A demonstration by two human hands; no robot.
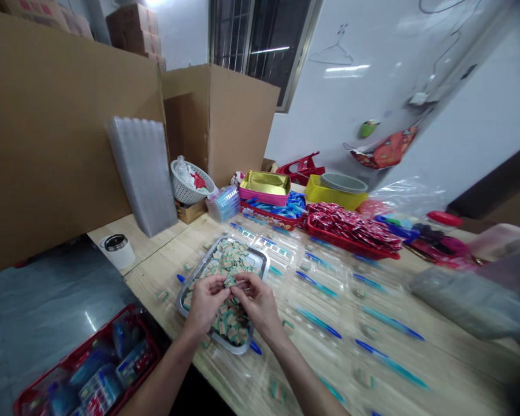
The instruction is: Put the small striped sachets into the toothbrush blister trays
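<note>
A metal tray on the table is heaped with small striped green-and-tan pieces that look like erasers. Over its middle, my left hand and my right hand meet with fingertips pinched on one small striped eraser. To the right, rows of clear plastic blister packs lie spread out, several with a blue pen and a striped piece inside. Some pens and packs sit close around the tray, partly hidden by it and by my arms.
A white cup stands at the table's left edge, near stacked clear trays. Behind are a red basket of red packets, a pink tin and a yellow basket. A red crate of packs sits lower left.
</note>
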